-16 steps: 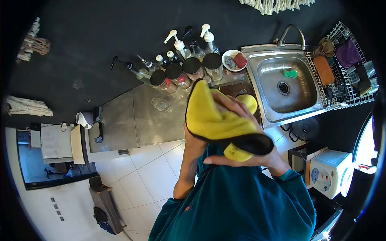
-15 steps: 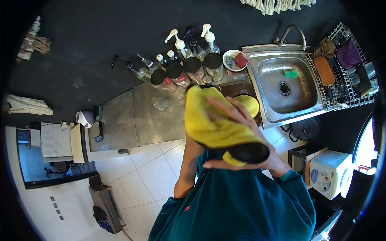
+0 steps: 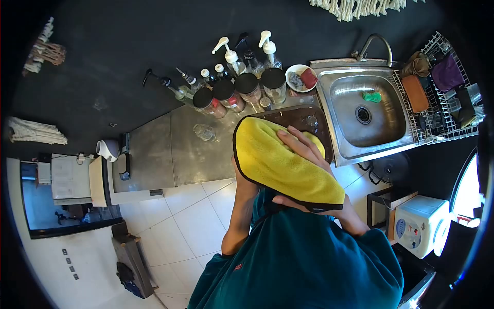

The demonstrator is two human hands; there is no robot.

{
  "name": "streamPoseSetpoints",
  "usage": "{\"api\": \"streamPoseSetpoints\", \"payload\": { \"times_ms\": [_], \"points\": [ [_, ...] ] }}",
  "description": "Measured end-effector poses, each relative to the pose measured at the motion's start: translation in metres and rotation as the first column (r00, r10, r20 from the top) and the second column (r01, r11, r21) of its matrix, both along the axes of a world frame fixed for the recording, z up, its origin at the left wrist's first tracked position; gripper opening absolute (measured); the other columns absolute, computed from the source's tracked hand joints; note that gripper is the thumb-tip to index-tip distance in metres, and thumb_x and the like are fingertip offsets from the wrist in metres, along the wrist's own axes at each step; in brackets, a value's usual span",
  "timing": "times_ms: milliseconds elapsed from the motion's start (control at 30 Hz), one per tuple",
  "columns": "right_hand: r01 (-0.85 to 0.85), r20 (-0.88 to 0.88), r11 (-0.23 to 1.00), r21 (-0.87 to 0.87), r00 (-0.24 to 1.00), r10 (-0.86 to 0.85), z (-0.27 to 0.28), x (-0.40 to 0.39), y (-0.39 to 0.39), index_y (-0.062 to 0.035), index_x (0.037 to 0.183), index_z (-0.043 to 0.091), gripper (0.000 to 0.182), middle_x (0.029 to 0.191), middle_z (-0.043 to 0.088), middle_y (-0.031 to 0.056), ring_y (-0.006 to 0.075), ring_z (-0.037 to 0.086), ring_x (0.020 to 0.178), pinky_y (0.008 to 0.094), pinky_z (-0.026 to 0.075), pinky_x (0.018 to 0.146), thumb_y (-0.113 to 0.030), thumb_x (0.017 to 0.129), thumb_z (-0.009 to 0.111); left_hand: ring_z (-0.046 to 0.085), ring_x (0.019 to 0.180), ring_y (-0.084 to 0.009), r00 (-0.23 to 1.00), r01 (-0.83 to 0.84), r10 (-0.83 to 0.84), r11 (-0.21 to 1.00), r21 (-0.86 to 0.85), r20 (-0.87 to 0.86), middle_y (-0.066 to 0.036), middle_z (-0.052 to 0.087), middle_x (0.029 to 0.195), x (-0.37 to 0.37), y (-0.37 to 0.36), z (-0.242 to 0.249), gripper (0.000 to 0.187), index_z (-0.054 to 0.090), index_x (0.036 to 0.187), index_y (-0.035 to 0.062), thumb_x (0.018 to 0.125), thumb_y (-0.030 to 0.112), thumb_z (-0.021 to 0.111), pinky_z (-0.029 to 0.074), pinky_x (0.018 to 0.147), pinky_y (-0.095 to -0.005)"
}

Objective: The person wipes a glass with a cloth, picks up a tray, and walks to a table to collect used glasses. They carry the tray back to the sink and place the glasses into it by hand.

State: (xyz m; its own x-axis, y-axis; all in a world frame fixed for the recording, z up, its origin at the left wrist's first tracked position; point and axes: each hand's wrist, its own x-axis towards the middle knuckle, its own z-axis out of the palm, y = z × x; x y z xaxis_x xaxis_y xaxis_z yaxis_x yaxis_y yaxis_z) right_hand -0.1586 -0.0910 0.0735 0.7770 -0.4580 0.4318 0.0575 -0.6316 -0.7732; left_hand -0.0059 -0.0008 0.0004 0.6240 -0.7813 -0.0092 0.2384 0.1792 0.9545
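Note:
A yellow cloth with black edging (image 3: 280,159) is spread in front of my body, above the counter's front edge. My right hand (image 3: 304,147) grips its right part, fingers bent over the top and the thumb at the lower edge. My left forearm (image 3: 241,216) reaches up to the cloth's left side. The cloth covers the left hand, so its fingers are hidden. Behind the cloth lies a brown tray (image 3: 294,114) with a small clear object on it. Whether something is wrapped inside the cloth cannot be seen.
Black-lidded jars (image 3: 248,85) and pump bottles (image 3: 267,49) line the wall. A small glass bottle (image 3: 205,133) lies on the steel counter (image 3: 149,154). Right of the tray are a sink (image 3: 342,123) holding a green sponge (image 3: 371,97), and a wire rack (image 3: 437,131).
The cloth has turned and spread flatter, hiding the dark patch at its lower right. My right hand has shifted slightly up along it, and more of the tray shows.

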Motion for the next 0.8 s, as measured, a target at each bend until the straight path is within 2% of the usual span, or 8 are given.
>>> {"api": "streamPoseSetpoints", "payload": {
  "times_ms": [33,100,167,233,400,500,567,800],
  "points": [
    [0.026,0.009,1.0,-0.017,1.0,-0.025,-0.003,-0.002,0.003,-0.0019,0.135,0.04,0.084,0.142,0.037,0.0156,0.0351,0.033,0.133,0.0415,0.031,0.107,-0.03,0.068,0.082,0.06,0.101,-0.0174,0.995,0.012,-0.014,1.0,-0.026,-0.103,-0.012,0.062,0.113,-0.002,-0.001,0.002,0.038,0.053,0.119,-0.0022,0.086,0.013,0.062,0.047,0.087,-0.0298],
    [0.172,0.105,0.96,0.22,0.974,-0.199,-0.008,-0.008,0.013,-0.008,0.122,0.057,0.053,0.133,0.05,0.0126,0.0333,0.045,0.124,0.0394,0.04,0.099,-0.024,0.076,0.076,0.061,0.099,-0.0176,0.996,-0.045,0.045,0.999,0.001,0.074,-0.012,0.063,0.108,-0.006,-0.008,0.011,0.039,0.052,0.118,-0.0027,0.086,0.017,0.063,0.049,0.083,-0.0302],
    [0.276,-0.083,0.939,0.204,0.961,-0.265,-0.025,-0.023,0.012,-0.0061,0.115,0.061,0.041,0.116,0.061,0.0123,0.0294,0.057,0.11,0.0352,0.044,0.092,-0.02,0.079,0.073,0.058,0.108,-0.026,0.985,0.003,-0.033,0.984,-0.178,-0.17,-0.017,0.055,0.12,-0.006,-0.008,0.01,0.058,0.041,0.128,-0.001,0.088,0.036,0.061,0.047,0.094,-0.038],
    [0.456,-0.167,0.84,0.295,0.89,-0.424,-0.023,-0.027,0.013,-0.003,0.113,0.062,0.036,0.106,0.066,0.0108,0.0222,0.063,0.095,0.0323,0.047,0.084,-0.02,0.082,0.07,0.059,0.106,-0.0272,0.994,0.022,-0.044,0.978,-0.208,-0.102,-0.018,0.056,0.118,0.0,-0.016,0.02,0.062,0.04,0.128,-0.0015,0.086,0.04,0.062,0.047,0.093,-0.0392],
    [-0.1,0.207,0.313,0.945,0.921,-0.33,-0.066,-0.049,0.03,-0.0001,0.126,0.048,0.062,0.115,0.056,0.0092,0.0196,0.051,0.108,0.035,0.041,0.093,-0.035,0.081,0.071,0.06,0.101,-0.0251,1.0,-0.025,0.028,0.983,-0.182,0.014,-0.016,0.057,0.113,-0.006,-0.015,0.019,0.072,0.039,0.126,-0.0031,0.079,0.041,0.071,0.048,0.089,-0.0387],
    [-0.043,0.077,0.553,0.832,0.996,-0.039,-0.047,-0.037,0.04,0.0012,0.128,0.044,0.069,0.115,0.055,0.0111,0.0237,0.052,0.106,0.0359,0.041,0.093,-0.04,0.079,0.072,0.06,0.094,-0.0208,1.0,-0.006,0.006,1.0,0.004,-0.028,-0.013,0.057,0.108,-0.022,-0.011,0.014,0.069,0.041,0.122,-0.0027,0.078,0.039,0.073,0.049,0.082,-0.0349],
    [0.005,-0.167,0.962,0.272,0.985,0.042,-0.003,-0.018,0.035,0.0022,0.128,0.043,0.073,0.114,0.055,0.0129,0.0283,0.052,0.106,0.0371,0.04,0.094,-0.042,0.078,0.073,0.058,0.089,-0.018,0.997,-0.048,0.046,0.998,-0.046,-0.057,-0.01,0.057,0.105,-0.028,-0.015,0.015,0.065,0.043,0.118,-0.001,0.079,0.043,0.072,0.049,0.077,-0.0323],
    [-0.027,0.013,0.973,0.228,1.0,0.025,-0.005,-0.007,0.027,0.0007,0.123,0.053,0.063,0.115,0.059,0.0127,0.0245,0.056,0.105,0.033,0.045,0.09,-0.03,0.075,0.078,0.05,0.112,-0.0207,0.997,-0.042,0.037,0.996,-0.077,-0.062,-0.013,0.05,0.124,-0.021,-0.01,0.011,0.074,0.038,0.128,-0.0024,0.082,0.047,0.067,0.041,0.094,-0.0322]
  ]
}}
